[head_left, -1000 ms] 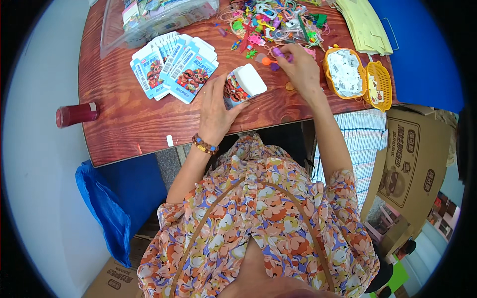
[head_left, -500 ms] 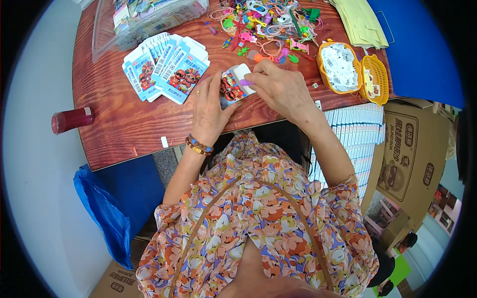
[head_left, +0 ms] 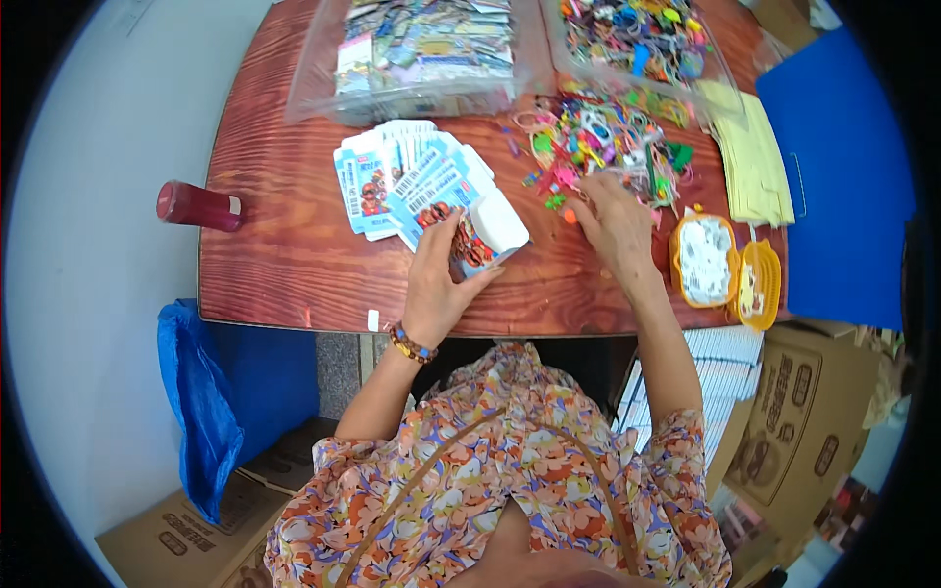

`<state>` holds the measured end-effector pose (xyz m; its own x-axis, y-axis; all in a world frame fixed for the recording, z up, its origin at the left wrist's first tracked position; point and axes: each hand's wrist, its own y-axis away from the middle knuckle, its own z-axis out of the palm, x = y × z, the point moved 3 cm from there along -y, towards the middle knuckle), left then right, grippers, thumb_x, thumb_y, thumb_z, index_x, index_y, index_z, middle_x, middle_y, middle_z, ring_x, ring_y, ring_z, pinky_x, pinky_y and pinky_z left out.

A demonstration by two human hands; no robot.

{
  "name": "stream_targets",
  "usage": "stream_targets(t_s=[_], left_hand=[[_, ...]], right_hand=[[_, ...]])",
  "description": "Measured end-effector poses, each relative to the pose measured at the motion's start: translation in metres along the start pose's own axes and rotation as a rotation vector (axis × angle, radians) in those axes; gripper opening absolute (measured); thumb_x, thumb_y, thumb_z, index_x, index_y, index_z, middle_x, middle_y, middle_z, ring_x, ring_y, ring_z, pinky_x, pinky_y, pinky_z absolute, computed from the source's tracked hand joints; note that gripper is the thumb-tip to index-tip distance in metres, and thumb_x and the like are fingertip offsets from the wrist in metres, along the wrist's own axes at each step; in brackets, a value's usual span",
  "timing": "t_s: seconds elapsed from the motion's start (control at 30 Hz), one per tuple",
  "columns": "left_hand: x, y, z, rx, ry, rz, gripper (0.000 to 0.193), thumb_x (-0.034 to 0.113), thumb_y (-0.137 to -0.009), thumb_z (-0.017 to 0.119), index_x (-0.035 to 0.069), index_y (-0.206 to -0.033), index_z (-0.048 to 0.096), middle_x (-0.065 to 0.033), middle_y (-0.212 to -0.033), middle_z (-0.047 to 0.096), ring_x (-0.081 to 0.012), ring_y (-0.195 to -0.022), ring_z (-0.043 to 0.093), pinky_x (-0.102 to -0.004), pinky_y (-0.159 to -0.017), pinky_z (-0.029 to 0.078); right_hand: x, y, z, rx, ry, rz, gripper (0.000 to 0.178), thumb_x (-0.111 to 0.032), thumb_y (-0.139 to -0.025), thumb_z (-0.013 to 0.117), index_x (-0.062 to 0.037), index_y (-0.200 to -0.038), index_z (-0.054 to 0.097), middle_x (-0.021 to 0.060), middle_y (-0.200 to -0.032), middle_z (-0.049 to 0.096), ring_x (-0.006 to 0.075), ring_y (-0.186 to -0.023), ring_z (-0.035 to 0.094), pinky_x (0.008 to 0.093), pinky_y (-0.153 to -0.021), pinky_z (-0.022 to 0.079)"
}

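My left hand is closed around a small printed carton, whose white flap stands up at the far right. The carton is tilted, and part of its red picture shows beside my fingers. My right hand is over the near edge of a pile of small colourful plastic toys, thumb and fingers apart. A small orange piece lies by its thumb. Flat blue-and-white cartons are fanned out just beyond my left hand.
Two clear bins stand at the back, one with packets, one with toys. On the right are a yellow basket of white slips and yellow paper sheets. A red jar lies left; rows of cartons stand below the right edge.
My right hand has left the carton's flap and moved right and away to the toy pile. My left hand keeps the carton. The view has shifted, showing more of the bins.
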<state>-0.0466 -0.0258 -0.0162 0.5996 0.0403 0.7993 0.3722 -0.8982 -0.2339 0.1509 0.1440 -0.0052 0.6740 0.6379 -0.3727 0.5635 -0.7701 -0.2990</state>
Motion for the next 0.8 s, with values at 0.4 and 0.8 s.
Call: stream_targets(t_s=[0.4, 0.8], left_hand=[[0.009, 0.028, -0.017, -0.194, 0.087, 0.015, 0.086, 0.020, -0.074, 0.086, 0.003, -0.145, 0.042, -0.0204, -0.139, 0.052, -0.0378, -0.130, 0.050, -0.0439, -0.107, 0.043], [-0.009, 0.022, -0.037, -0.095, 0.063, -0.013, 0.084, 0.020, -0.072, 0.088, 0.002, -0.142, 0.046, -0.0185, -0.128, 0.058, -0.0352, -0.117, 0.059, -0.0415, -0.096, 0.049]], right_hand=[[-0.068, -0.277, 0.081, -0.533, 0.191, -0.235, 0.028, -0.022, -0.081, 0.070, -0.0058, -0.103, 0.072, 0.0193, -0.103, 0.071, 0.0362, -0.098, 0.069, 0.0477, -0.084, 0.054], [-0.066, -0.275, 0.093, -0.550, 0.052, -0.175, 0.047, -0.033, -0.082, 0.073, -0.0121, -0.123, 0.067, 0.0144, -0.115, 0.070, 0.0339, -0.111, 0.065, 0.0468, -0.094, 0.050]])
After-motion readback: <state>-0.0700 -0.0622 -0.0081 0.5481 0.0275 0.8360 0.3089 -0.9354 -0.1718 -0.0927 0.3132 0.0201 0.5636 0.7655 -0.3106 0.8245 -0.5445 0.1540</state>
